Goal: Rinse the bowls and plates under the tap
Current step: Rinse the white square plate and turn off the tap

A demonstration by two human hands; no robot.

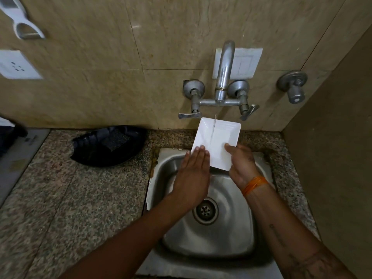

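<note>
A white square plate (218,137) is held tilted over the steel sink (237,218), under the tap (224,73). A thin stream of water (213,129) falls onto the plate's middle. My right hand (241,164) grips the plate's near right edge, thumb on top. My left hand (194,174) lies flat with straight fingers on the plate's near left part. No other bowls or plates show.
A black tray (94,150) with a dark scrub pad (115,138) sits on the speckled granite counter (60,198) left of the sink. Tap levers (189,114) stick out just behind the plate. A side wall (332,158) closes the right.
</note>
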